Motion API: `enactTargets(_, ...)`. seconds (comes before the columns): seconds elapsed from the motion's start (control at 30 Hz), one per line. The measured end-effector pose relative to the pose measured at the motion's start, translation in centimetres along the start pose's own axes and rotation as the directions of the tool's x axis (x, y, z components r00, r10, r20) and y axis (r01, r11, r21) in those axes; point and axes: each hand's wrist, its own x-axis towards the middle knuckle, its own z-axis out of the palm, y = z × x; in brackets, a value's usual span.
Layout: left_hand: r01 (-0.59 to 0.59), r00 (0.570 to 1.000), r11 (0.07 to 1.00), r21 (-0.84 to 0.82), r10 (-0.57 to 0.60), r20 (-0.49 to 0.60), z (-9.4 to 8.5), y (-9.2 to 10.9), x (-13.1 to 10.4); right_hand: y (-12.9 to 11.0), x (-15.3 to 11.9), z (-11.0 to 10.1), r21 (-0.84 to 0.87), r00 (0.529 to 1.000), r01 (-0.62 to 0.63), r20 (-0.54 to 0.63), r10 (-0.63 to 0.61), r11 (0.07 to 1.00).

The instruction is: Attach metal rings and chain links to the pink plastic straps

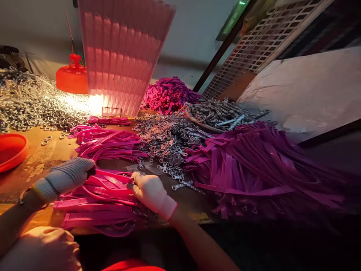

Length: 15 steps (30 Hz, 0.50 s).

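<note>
My left hand (69, 175), in a grey dotted knit glove, is closed at the left end of a magenta strap (113, 174). My right hand (150, 191), in a pale glove with a pink cuff, pinches the same strap near its right end; its fingertips are partly hidden. Beneath both hands lies a pile of magenta straps (98, 218) along the table's front edge. Just beyond it is a second bundle of magenta straps (109, 145). Short metal chains with end rings (166, 143) are heaped to the right of that bundle.
Loose metal rings (36, 101) are heaped at the left under a red lamp (72, 79). A red bowl (12, 150) stands at the left edge. A corrugated translucent panel (118, 56) rises behind. Large magenta strap piles (254, 162) cover the right, beside a chain-filled bowl (197, 122).
</note>
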Motion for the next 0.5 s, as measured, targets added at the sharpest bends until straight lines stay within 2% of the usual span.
enactTargets(0.07, 0.048, 0.998, 0.999, -0.019, -0.049, -0.032, 0.4, -0.6, -0.1, 2.3, -0.5, 0.0, 0.07, 1.0, -0.004, 0.005, 0.004, 0.998)
enactTargets(0.1, 0.048, 0.997, 0.996, -0.072, -0.052, -0.061, 0.9, -0.4, -0.1, 3.8, -0.5, 0.1, 0.069, 0.998, -0.068, 0.003, 0.068, 0.995)
enactTargets(0.13, 0.043, 0.995, 0.987, -0.152, -0.056, -0.079, 1.4, 0.1, 0.0, 5.4, -0.4, 0.4, 0.044, 0.985, -0.172, -0.005, 0.173, 0.984)
enactTargets(0.2, 0.073, 0.996, 0.916, -0.393, -0.085, -0.014, 2.6, 1.7, 0.3, 8.4, 0.2, 1.4, -0.037, 0.891, -0.452, -0.058, 0.45, 0.891)
enactTargets(0.27, 0.202, 0.978, 0.721, -0.663, -0.11, 0.178, 3.5, 3.3, 0.6, 10.6, 1.0, 2.7, -0.075, 0.79, -0.612, -0.104, 0.604, 0.787)
enactTargets(0.33, 0.346, 0.936, 0.425, -0.837, -0.094, 0.34, 4.1, 4.3, 1.1, 11.7, 1.7, 4.1, -0.073, 0.743, -0.668, -0.126, 0.657, 0.741)
enactTargets(0.4, 0.437, 0.899, 0.163, -0.884, -0.039, 0.437, 4.3, 4.6, 1.5, 12.0, 1.9, 5.3, -0.043, 0.724, -0.686, -0.135, 0.676, 0.726)
enactTargets(0.43, 0.476, 0.879, 0.07, -0.877, -0.002, 0.477, 4.4, 4.6, 1.6, 12.0, 1.9, 5.7, -0.018, 0.718, -0.691, -0.136, 0.683, 0.723)
enactTargets(0.5, 0.531, 0.846, -0.026, -0.847, 0.067, 0.528, 4.5, 4.4, 1.9, 12.3, 1.8, 6.1, 0.044, 0.705, -0.698, -0.131, 0.697, 0.715)
